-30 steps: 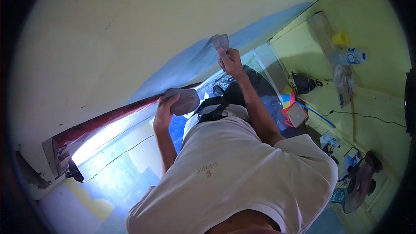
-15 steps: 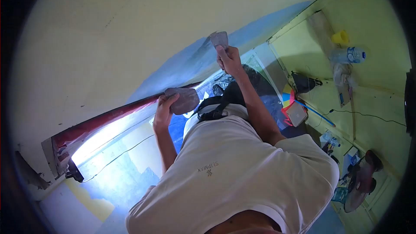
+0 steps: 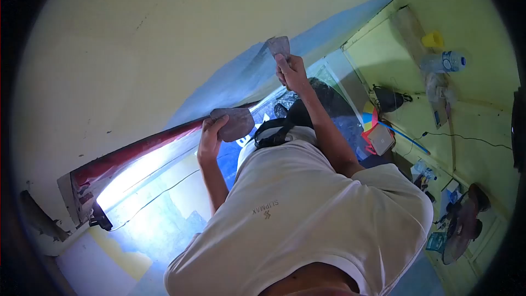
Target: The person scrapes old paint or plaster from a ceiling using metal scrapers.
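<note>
My right hand grips a putty knife, its broad blade coated in grey and lying close over the blue patch on the cream wall. In my left hand is a flat, grey-smeared plate with rounded corners, the thumb pressed on its face and the fingers behind it. The plate is lower and to the left of the knife, in front of my waist. Its edge overlaps the bottom of the wall patch in this view.
A bright opening with a red strip runs along the wall at left. On the yellow-green wall side at right are a plastic bottle, a yellow cup, a black bag and a dangling cable. A fan-like object stands lower right.
Both hands keep their holds, and the knife and plate barely move. The whole view has shifted slightly, with most surroundings a little further right.
</note>
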`<state>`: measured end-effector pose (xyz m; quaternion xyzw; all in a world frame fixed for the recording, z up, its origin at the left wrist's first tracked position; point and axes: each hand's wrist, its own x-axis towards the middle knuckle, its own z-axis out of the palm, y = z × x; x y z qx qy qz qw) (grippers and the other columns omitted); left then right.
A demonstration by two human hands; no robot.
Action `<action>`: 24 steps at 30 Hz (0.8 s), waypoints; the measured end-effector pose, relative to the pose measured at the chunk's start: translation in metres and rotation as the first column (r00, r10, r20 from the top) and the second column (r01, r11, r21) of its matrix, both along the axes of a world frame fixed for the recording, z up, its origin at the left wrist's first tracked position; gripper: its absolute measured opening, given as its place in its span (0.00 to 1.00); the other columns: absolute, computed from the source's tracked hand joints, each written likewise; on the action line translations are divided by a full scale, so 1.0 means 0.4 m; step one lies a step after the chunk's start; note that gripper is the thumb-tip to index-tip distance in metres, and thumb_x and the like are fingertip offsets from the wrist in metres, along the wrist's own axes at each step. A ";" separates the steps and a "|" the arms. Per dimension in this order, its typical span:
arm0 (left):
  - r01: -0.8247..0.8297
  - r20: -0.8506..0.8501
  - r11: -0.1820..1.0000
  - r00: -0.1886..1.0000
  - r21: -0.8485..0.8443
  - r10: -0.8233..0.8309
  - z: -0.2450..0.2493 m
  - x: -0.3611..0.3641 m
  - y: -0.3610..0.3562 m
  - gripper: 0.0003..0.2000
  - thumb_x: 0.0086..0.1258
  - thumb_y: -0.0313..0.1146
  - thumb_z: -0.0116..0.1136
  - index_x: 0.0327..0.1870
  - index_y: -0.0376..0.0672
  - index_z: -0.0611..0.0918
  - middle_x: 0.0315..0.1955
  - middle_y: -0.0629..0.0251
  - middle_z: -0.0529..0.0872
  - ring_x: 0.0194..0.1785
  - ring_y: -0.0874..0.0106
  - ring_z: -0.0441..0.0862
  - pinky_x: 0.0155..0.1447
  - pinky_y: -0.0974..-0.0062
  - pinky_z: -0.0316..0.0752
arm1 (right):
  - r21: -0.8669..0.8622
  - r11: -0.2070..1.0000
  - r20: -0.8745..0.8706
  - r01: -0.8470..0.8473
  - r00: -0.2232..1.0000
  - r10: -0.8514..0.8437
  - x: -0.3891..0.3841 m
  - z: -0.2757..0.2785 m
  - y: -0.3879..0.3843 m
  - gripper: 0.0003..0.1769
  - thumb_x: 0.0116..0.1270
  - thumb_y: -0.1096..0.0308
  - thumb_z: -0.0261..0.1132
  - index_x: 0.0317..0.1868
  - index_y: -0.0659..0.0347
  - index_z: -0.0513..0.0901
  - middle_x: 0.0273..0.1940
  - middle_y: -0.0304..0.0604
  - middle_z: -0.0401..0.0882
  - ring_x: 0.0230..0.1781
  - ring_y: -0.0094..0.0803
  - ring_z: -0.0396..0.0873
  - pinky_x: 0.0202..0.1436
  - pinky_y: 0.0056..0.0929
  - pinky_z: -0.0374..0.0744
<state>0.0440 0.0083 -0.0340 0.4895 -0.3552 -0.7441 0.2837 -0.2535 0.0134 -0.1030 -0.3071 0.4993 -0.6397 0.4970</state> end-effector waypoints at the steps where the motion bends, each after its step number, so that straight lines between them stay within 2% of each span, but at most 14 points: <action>1: 0.000 -0.012 1.000 1.000 0.004 0.000 0.003 -0.005 -0.005 0.08 0.66 0.29 0.63 0.42 0.37 0.84 0.39 0.64 0.87 0.43 0.73 0.85 0.50 0.73 0.78 | 0.014 1.000 0.001 0.008 1.000 -0.008 -0.002 -0.004 -0.005 0.30 0.72 0.44 0.59 0.20 0.58 0.71 0.13 0.31 0.66 0.11 0.17 0.64 0.13 0.22 0.62; 4: -0.016 0.009 0.999 1.000 -0.036 0.016 0.004 -0.004 -0.004 0.08 0.66 0.28 0.62 0.42 0.36 0.84 0.38 0.64 0.87 0.42 0.73 0.86 0.50 0.73 0.78 | -0.012 1.000 0.032 -0.024 0.999 0.025 0.000 -0.016 -0.007 0.29 0.73 0.46 0.59 0.19 0.58 0.70 0.13 0.31 0.66 0.11 0.17 0.64 0.13 0.22 0.62; 7: 0.007 -0.002 1.000 1.000 0.017 -0.007 0.008 -0.008 -0.006 0.07 0.66 0.28 0.62 0.42 0.36 0.84 0.38 0.63 0.87 0.43 0.73 0.85 0.49 0.74 0.78 | -0.038 0.999 -0.041 -0.016 0.999 0.015 -0.008 0.005 -0.011 0.30 0.73 0.45 0.59 0.18 0.58 0.70 0.13 0.31 0.66 0.10 0.17 0.64 0.13 0.22 0.62; 8: 0.031 0.003 1.000 1.000 0.000 -0.031 0.015 -0.013 -0.007 0.07 0.66 0.28 0.62 0.42 0.36 0.84 0.38 0.63 0.87 0.42 0.73 0.85 0.48 0.74 0.78 | -0.067 0.998 -0.030 -0.017 0.999 0.015 -0.010 -0.009 -0.010 0.30 0.72 0.45 0.59 0.18 0.57 0.70 0.12 0.31 0.65 0.10 0.18 0.64 0.12 0.23 0.61; 11: 0.011 -0.009 1.000 1.000 -0.026 -0.012 0.006 -0.007 -0.006 0.08 0.67 0.28 0.62 0.43 0.36 0.84 0.38 0.63 0.87 0.41 0.74 0.85 0.47 0.74 0.79 | -0.010 1.000 -0.014 -0.005 1.000 0.005 -0.002 -0.018 -0.011 0.30 0.72 0.44 0.59 0.18 0.58 0.70 0.12 0.31 0.65 0.09 0.18 0.64 0.12 0.23 0.61; 12: 0.014 -0.016 1.000 1.000 -0.026 -0.014 0.005 -0.014 -0.015 0.08 0.67 0.28 0.62 0.43 0.36 0.84 0.38 0.63 0.87 0.42 0.73 0.85 0.47 0.74 0.79 | -0.069 0.997 0.028 0.023 0.999 -0.021 0.007 -0.018 -0.020 0.30 0.72 0.44 0.59 0.19 0.58 0.71 0.12 0.32 0.66 0.09 0.18 0.64 0.11 0.22 0.61; 15: 0.016 -0.016 1.000 1.000 -0.003 -0.016 0.012 -0.009 -0.001 0.08 0.67 0.28 0.62 0.43 0.36 0.84 0.38 0.63 0.87 0.42 0.73 0.85 0.48 0.74 0.79 | -0.039 0.999 0.023 -0.019 1.000 0.020 -0.006 -0.020 -0.007 0.30 0.71 0.43 0.59 0.19 0.58 0.71 0.12 0.32 0.66 0.09 0.18 0.64 0.11 0.22 0.61; 16: 0.022 -0.014 1.000 1.000 -0.007 -0.022 0.016 -0.007 -0.001 0.08 0.67 0.28 0.62 0.43 0.36 0.84 0.38 0.63 0.87 0.43 0.73 0.85 0.48 0.74 0.79 | 0.017 1.000 0.036 0.015 0.999 -0.016 -0.002 -0.015 -0.006 0.30 0.71 0.43 0.59 0.19 0.58 0.71 0.12 0.33 0.66 0.08 0.19 0.64 0.11 0.22 0.61; 19: 0.002 -0.011 1.000 1.000 -0.021 -0.002 0.014 -0.015 -0.010 0.08 0.66 0.29 0.62 0.43 0.36 0.83 0.37 0.64 0.87 0.41 0.73 0.85 0.48 0.74 0.79 | -0.059 0.998 0.002 -0.012 1.000 0.012 0.004 0.008 -0.013 0.30 0.72 0.43 0.58 0.20 0.58 0.70 0.12 0.33 0.63 0.09 0.19 0.62 0.12 0.21 0.60; 21: 0.013 -0.002 1.000 1.000 -0.012 -0.013 0.023 -0.010 -0.001 0.08 0.66 0.29 0.62 0.43 0.36 0.83 0.37 0.64 0.87 0.41 0.72 0.86 0.48 0.73 0.79 | -0.015 1.000 -0.005 -0.016 1.000 0.016 -0.004 -0.003 -0.001 0.30 0.72 0.44 0.58 0.19 0.59 0.71 0.11 0.33 0.66 0.08 0.19 0.63 0.11 0.22 0.61; 24: -0.010 -0.054 1.000 0.998 -0.018 0.009 -0.001 0.000 0.000 0.08 0.66 0.30 0.63 0.42 0.37 0.84 0.37 0.63 0.87 0.41 0.72 0.85 0.44 0.74 0.81 | -0.058 0.997 -0.052 -0.052 0.997 0.049 -0.018 -0.017 -0.005 0.30 0.72 0.44 0.58 0.19 0.58 0.71 0.11 0.33 0.65 0.08 0.20 0.63 0.11 0.22 0.61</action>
